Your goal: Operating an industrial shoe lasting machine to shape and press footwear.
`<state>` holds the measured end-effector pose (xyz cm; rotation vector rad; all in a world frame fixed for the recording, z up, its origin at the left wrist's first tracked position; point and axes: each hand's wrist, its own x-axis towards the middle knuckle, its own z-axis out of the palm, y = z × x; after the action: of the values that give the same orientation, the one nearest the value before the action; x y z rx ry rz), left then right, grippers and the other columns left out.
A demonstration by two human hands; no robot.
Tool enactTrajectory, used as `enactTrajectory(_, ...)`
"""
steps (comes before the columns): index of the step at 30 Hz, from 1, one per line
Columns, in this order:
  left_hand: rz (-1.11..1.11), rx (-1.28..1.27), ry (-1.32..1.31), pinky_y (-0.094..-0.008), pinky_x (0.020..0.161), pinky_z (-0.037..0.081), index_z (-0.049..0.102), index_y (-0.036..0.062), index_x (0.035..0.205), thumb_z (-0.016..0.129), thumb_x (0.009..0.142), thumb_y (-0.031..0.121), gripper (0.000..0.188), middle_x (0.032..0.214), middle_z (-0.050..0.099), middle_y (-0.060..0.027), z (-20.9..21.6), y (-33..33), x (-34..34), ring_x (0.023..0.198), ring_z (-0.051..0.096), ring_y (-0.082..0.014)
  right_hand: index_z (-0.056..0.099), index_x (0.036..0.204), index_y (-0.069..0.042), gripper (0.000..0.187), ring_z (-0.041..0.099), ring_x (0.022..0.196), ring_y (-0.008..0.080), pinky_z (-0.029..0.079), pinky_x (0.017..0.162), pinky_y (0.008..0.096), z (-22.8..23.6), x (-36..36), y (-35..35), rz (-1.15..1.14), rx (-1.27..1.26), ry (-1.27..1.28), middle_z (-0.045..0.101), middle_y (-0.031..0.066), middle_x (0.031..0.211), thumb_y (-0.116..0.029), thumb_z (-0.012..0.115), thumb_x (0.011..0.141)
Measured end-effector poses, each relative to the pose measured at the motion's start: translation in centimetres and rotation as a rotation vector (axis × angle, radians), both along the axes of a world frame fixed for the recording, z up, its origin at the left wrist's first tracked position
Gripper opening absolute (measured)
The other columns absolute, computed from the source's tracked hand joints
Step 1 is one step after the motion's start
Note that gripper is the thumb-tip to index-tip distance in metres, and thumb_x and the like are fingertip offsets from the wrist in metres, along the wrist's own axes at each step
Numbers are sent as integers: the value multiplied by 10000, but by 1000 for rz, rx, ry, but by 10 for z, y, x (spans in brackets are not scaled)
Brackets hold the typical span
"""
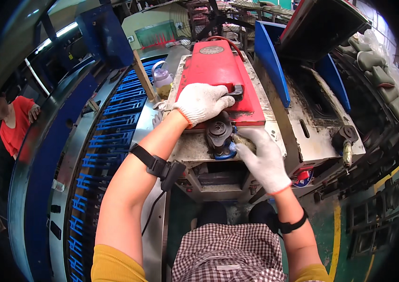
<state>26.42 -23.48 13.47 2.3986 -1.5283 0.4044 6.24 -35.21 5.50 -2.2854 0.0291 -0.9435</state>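
A red machine lid (211, 68) lies down over the pale, stained machine top in front of me. My left hand (204, 102), in a white knit glove, rests on the lid, its fingers closed round the small dark metal handle (238, 92) at the lid's near right side. Just below sits a dark round clamp (219, 130) on the machine's front edge. My right hand (265, 160), also gloved, is at the clamp's right, thumb and fingers round its short wrapped lever (243, 142). The glove partly hides that lever.
At right stands a second machine (312, 94) with its lid raised between blue side plates (271, 61). Left is a conveyor with blue racks (110, 138); a bottle (162, 82) stands beside it. A person in red (17, 122) is far left. Grey-green padded pieces (383, 77) hang far right.
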Motion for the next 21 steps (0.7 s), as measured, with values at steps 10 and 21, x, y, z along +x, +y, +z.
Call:
enactTrajectory(10, 59, 65, 76, -486, 790, 549, 715, 145, 1004, 580, 955, 498, 381, 896, 720, -183, 0, 10, 1, 865, 707, -390, 458, 1522, -74, 540, 670, 1190, 333, 503, 1011, 379, -8, -6, 53, 419, 398, 334, 652, 218, 1337, -211, 596, 1018)
enactTrajectory(21, 30, 104, -90, -468, 797, 571, 754, 117, 1026, 678, 806, 451, 407, 863, 732, -199, 34, 1, 5, 860, 724, -384, 580, 1353, -154, 526, 714, 820, 380, 569, 743, 438, -20, 7, 111, 195, 112, 231, 713, 184, 888, -235, 755, 863)
